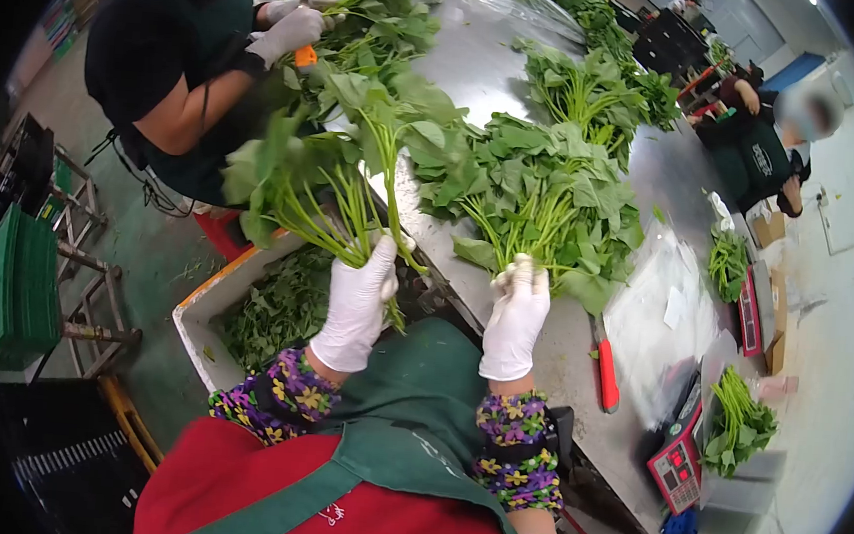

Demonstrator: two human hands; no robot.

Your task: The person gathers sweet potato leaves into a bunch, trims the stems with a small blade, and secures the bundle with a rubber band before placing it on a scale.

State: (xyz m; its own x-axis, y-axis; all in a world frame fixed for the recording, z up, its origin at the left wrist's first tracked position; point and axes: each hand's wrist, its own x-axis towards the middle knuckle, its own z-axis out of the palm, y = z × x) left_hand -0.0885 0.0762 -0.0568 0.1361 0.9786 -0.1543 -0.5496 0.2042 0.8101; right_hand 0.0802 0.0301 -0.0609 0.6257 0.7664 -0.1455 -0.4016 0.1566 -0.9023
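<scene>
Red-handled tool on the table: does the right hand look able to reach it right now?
Probably yes: the red-handled tool lies near the right hand, with bare metal table between them. That hand is at the leafy greens, though, so it may need to leave those first.

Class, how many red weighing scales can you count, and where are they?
2. One red, box-shaped scale with a keypad is at the picture's lower right; a second red scale is farther up the right side. Others may be hidden.
</scene>
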